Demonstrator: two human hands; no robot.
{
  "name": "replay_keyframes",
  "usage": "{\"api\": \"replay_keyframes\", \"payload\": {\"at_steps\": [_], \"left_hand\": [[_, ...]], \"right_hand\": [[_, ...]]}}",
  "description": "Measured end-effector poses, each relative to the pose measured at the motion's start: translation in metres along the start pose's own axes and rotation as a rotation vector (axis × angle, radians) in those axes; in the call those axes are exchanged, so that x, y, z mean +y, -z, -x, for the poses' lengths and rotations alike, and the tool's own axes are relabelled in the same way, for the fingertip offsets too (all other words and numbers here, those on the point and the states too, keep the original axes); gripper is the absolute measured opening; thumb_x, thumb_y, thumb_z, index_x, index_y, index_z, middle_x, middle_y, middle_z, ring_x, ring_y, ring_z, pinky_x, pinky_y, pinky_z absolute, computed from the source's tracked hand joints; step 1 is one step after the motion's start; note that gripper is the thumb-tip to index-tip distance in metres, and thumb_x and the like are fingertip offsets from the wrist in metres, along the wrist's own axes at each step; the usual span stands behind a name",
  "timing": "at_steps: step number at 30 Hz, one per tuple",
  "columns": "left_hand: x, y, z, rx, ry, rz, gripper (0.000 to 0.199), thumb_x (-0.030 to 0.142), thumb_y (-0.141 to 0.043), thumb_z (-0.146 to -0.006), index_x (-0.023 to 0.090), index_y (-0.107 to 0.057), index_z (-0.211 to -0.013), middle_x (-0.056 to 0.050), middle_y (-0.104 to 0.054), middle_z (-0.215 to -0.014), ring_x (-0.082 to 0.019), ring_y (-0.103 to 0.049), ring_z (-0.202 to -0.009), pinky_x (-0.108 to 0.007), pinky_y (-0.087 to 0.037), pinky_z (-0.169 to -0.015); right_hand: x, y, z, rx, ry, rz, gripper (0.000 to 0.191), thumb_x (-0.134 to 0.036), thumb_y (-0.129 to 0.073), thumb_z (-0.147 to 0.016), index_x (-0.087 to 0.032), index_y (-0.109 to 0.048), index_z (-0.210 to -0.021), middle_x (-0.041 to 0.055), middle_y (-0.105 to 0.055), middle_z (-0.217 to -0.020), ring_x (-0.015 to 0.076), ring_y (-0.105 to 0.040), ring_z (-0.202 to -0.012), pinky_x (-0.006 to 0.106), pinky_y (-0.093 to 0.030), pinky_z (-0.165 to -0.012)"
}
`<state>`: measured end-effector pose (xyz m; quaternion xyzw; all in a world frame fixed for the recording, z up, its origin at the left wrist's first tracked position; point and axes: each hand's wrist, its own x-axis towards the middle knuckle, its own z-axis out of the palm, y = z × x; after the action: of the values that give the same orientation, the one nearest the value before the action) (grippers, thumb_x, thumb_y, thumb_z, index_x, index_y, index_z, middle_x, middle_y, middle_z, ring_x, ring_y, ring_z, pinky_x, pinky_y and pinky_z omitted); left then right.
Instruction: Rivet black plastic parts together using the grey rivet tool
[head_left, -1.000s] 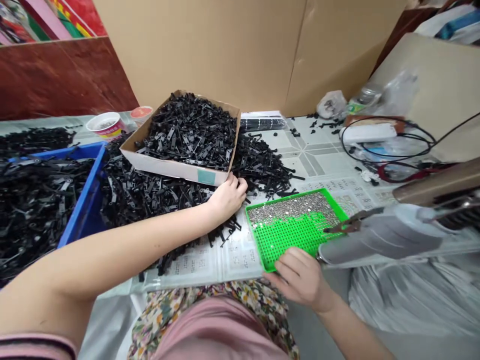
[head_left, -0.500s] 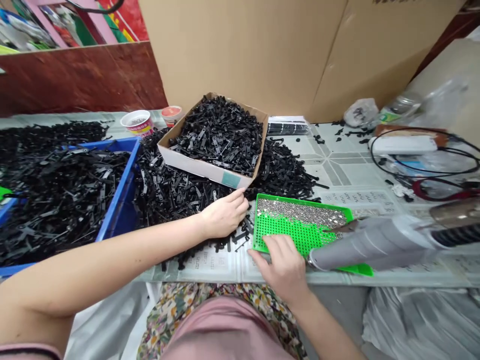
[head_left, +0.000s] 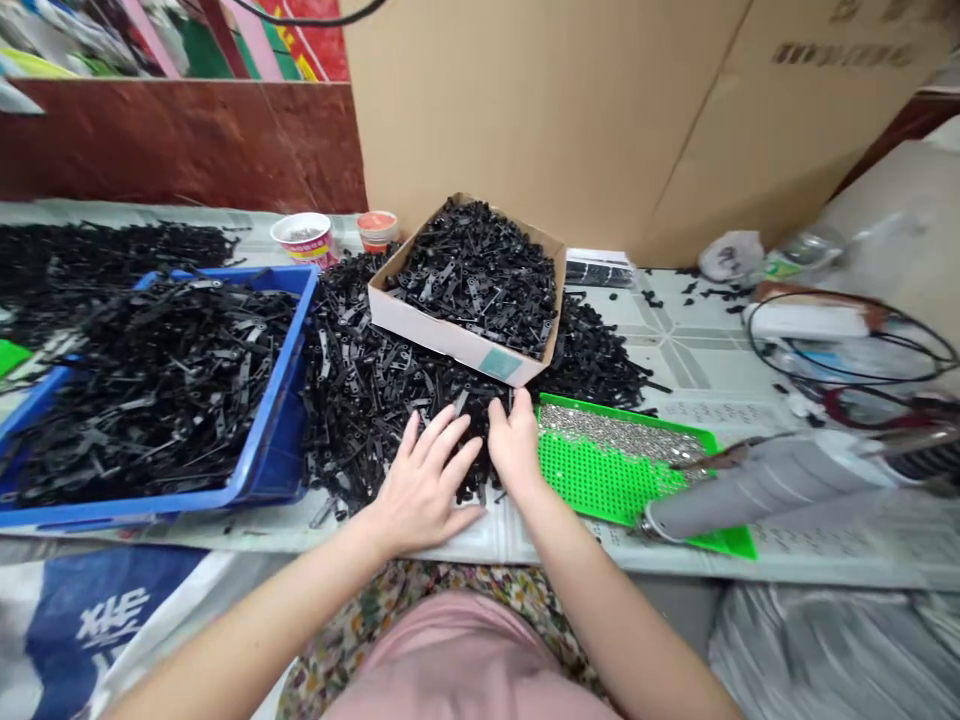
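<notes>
My left hand [head_left: 427, 485] lies palm down with its fingers spread at the near edge of a loose pile of small black plastic parts [head_left: 360, 375]. Turned on its side, my right hand [head_left: 516, 442] rests at the pile's right end, thumb and fingers stretched forward with a gap between them. I see nothing held in either hand. Just beyond them, a shallow cardboard box [head_left: 442, 346] heaped with the same black parts sits on the pile. Beside my right hand is a green perforated tray [head_left: 585, 478] with small metal pieces along its far side.
A blue bin [head_left: 277, 400] full of black parts stands left. A grey electric screwdriver [head_left: 720, 500] lies over the tray's right end. Behind are a paper tub [head_left: 304, 240] and a small red-topped tub [head_left: 377, 228]. Black cables [head_left: 847, 380] loop at right.
My right hand has left the green tray and moved to the pile's right edge. My left hand has come away from the box corner, back and left, with fingers spread. The view has shifted left.
</notes>
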<state>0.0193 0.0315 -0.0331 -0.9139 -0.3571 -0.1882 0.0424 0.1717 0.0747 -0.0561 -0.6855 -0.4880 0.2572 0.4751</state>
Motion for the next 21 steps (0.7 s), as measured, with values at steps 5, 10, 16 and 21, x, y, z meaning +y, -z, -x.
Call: {"api": "replay_keyframes", "payload": {"at_steps": [5,10,16,21], "left_hand": [[0.018,-0.016,0.005,-0.092,0.160,-0.009,0.085,0.064,-0.052,-0.073,0.015,-0.033,-0.141,-0.020,-0.024,-0.149,-0.036,-0.012,-0.139,-0.060,-0.006,-0.108],[0.028,-0.020,-0.011,-0.119,0.114,-0.056,0.080,0.060,-0.050,-0.076,0.021,-0.028,-0.143,-0.015,-0.019,-0.152,-0.033,-0.008,-0.140,-0.063,-0.003,-0.106],[0.033,-0.025,-0.020,-0.155,0.070,-0.052,0.075,0.053,-0.045,-0.082,0.011,-0.030,-0.142,-0.016,-0.018,-0.151,-0.032,-0.009,-0.140,-0.062,-0.007,-0.107],[0.033,-0.027,-0.018,-0.139,0.116,-0.082,0.073,0.052,-0.041,-0.084,0.008,-0.031,-0.141,-0.017,-0.019,-0.151,-0.030,-0.010,-0.140,-0.061,-0.011,-0.107]], "right_hand": [[-0.006,0.008,0.015,-0.049,0.051,0.023,0.044,-0.029,-0.041,-0.088,-0.008,-0.046,-0.127,0.0168,-0.052,-0.128,0.0240,-0.050,-0.119,0.041,-0.041,-0.101],[-0.010,0.056,0.029,-0.100,0.235,0.113,0.032,-0.027,-0.041,-0.091,-0.018,-0.061,-0.114,0.0063,-0.058,-0.124,0.0182,-0.051,-0.118,0.034,-0.040,-0.103],[0.000,0.068,0.012,0.043,0.396,0.455,0.034,-0.021,-0.042,-0.089,-0.005,-0.061,-0.111,0.0214,-0.058,-0.109,0.0303,-0.051,-0.104,0.050,-0.042,-0.092],[0.002,0.053,0.011,-0.073,0.559,0.557,0.025,-0.018,-0.044,-0.088,-0.014,-0.067,-0.098,0.0128,-0.064,-0.094,0.0244,-0.054,-0.090,0.041,-0.047,-0.084]]}}
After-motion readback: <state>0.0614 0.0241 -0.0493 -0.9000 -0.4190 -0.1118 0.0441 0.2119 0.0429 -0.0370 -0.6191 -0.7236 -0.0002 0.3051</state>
